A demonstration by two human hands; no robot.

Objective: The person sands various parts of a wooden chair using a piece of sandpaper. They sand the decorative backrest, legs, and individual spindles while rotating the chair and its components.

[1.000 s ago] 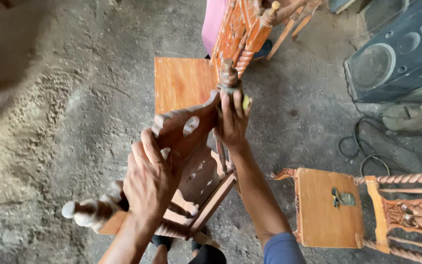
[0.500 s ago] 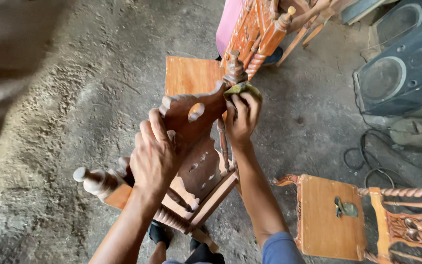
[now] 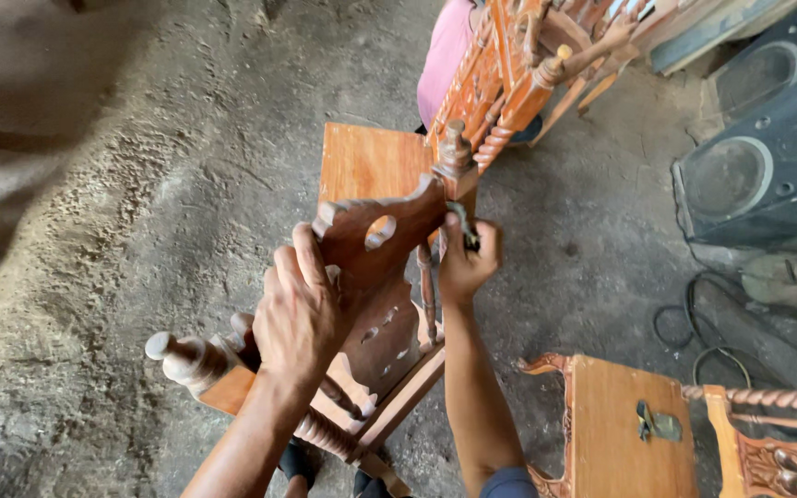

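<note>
Head camera looked down on a carved wooden chair back (image 3: pixel 375 295), a dark reddish panel with a round hole near its top edge and turned posts on either side, tilted across the middle of the frame from about seven o'clock up toward one o'clock. The left hand (image 3: pixel 299 309) was closed over the panel's upper left edge, fingers curled across the carved crest, just beside the round hole. The right hand (image 3: pixel 466 263) gripped the right-hand post just below its knobbed finial, and a small dark object was pinched in its fingers against the wood; what it was could not be told. A rounded post end (image 3: pixel 177 355) stuck out at about eight o'clock from the panel. Behind the panel, toward twelve o'clock, lay a flat orange-brown seat board (image 3: pixel 366 161) on the floor. Further out at one o'clock stood another carved chair frame (image 3: pixel 509 78) in lighter orange wood, with a pink cloth (image 3: pixel 443 55) behind it. At four o'clock sat a lighter wooden chair (image 3: pixel 615 433) with a small metal piece (image 3: pixel 659 424) resting on its seat. At three o'clock a black loudspeaker (image 3: pixel 767 157) stood on the dusty concrete floor (image 3: pixel 140 184), with a coil of dark cable (image 3: pixel 694 332) near it.
</note>
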